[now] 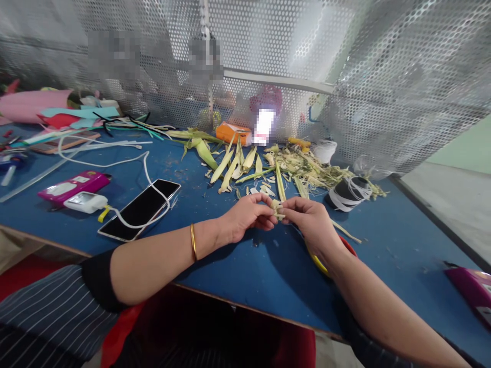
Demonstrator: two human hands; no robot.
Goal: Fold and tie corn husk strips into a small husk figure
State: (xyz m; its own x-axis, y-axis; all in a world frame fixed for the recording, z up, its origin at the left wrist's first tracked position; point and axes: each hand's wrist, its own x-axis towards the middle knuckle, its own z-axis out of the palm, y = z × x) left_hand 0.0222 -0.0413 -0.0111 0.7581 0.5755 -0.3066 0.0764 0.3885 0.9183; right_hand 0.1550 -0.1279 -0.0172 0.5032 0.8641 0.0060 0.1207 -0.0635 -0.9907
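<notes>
A small pale green piece of corn husk is pinched between both hands above the blue table. My left hand holds its left side with thumb and forefinger, the other fingers curled under. My right hand grips the right side between thumb and fingers. Just beyond the hands lie longer husk strips and small cut pieces. To the right of my right hand sits a dark roll wound with white string. Under my right wrist a curved red and yellow thing shows, mostly hidden.
A heap of husk scraps lies at the back, by an orange packet and a perforated metal screen. On the left are a phone, a white cable and a magenta device. Another magenta device is far right.
</notes>
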